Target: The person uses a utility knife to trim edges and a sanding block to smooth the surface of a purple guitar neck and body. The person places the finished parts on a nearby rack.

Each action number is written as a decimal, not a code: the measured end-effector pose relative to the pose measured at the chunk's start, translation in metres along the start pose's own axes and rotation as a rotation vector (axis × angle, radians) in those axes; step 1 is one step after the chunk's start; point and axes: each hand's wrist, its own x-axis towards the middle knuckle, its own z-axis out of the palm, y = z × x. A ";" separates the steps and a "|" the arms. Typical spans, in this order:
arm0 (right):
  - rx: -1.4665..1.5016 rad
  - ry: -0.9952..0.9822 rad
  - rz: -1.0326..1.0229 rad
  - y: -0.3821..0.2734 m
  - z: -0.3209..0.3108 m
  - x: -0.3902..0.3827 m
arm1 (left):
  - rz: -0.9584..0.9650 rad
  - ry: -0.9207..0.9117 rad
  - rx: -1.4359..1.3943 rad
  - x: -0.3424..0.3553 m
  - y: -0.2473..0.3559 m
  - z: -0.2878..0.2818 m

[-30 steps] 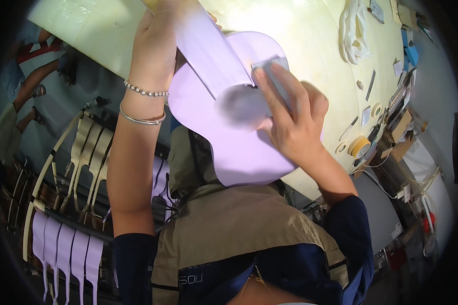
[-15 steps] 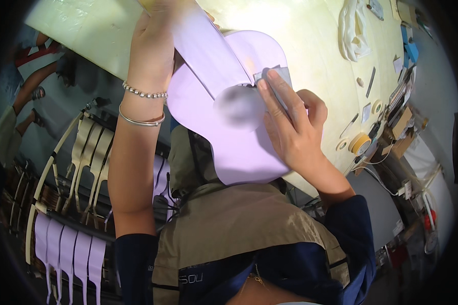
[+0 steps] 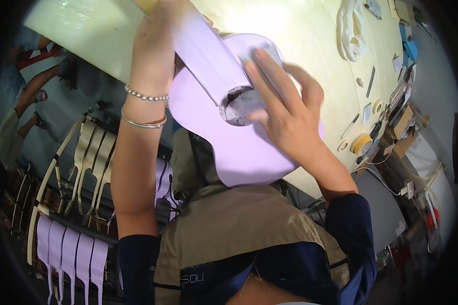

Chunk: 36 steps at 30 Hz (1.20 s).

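A pale purple ukulele or small guitar (image 3: 252,155) without strings lies tilted against my apron, its neck (image 3: 208,53) running to the upper left. Around the neck, near the top edge of the view, my left hand (image 3: 156,38) is closed; fingertips show on its far side. My right hand (image 3: 290,107) presses a grey sanding pad (image 3: 274,53) flat on the upper body, beside the neck's end. Motion smears the pad and the fingers. Below them the round sound hole (image 3: 239,105) shows a pale label inside.
The body rests against a pale covered workbench (image 3: 310,40). A white cloth (image 3: 352,30), tape rolls (image 3: 360,144) and small tools lie on the right. At the lower left, a rack holds cream necks (image 3: 94,152) and purple necks (image 3: 71,249). Another person's legs (image 3: 30,94) show at far left.
My right hand has slid the pad up and slightly left across the body, uncovering more of the sound hole. My left hand keeps its place on the neck.
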 end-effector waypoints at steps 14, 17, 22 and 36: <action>-0.034 0.132 -0.111 0.006 0.011 0.034 | 0.026 0.003 0.049 0.002 -0.002 0.001; 0.000 0.069 -0.020 0.001 0.004 0.004 | 0.038 0.013 0.090 0.003 0.000 0.004; 0.609 0.196 0.267 0.020 -0.022 -0.036 | 0.036 0.043 0.119 0.002 0.001 0.004; 0.248 0.188 0.185 0.014 0.003 -0.002 | 0.026 0.065 0.103 0.002 0.002 0.004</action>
